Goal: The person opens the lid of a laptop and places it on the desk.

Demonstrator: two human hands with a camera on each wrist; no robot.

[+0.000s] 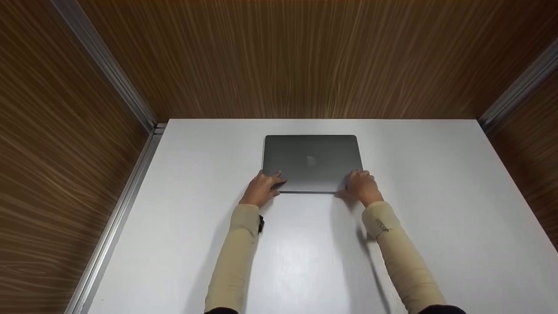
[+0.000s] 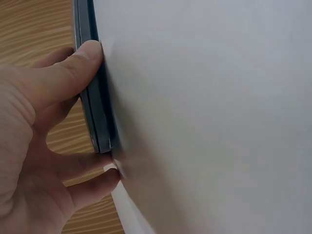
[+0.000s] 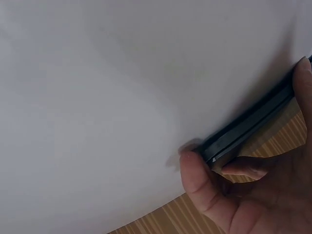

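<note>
A closed dark grey laptop [image 1: 311, 150] with a logo on its lid lies flat on the white table [image 1: 209, 144]. My left hand [image 1: 259, 190] grips its near left corner, one finger over the lid. In the left wrist view, the thumb presses the thin edge of the laptop [image 2: 96, 117], and two fingertips reach past its corner to the table. On the near right corner, my right hand [image 1: 362, 187] holds the laptop. The right wrist view has fingers on both ends of a short stretch of the laptop's edge [image 3: 248, 122]; the lid is mostly hidden there.
A wood-grain panel [image 1: 279, 61] rises behind the table's far edge. Another wood-grain wall [image 1: 56, 152] with a metal rail [image 1: 115, 222] stands on the left, and a similar wall [image 1: 532, 144] on the right. A dark strap-like item [image 1: 261, 223] sits at the left cuff.
</note>
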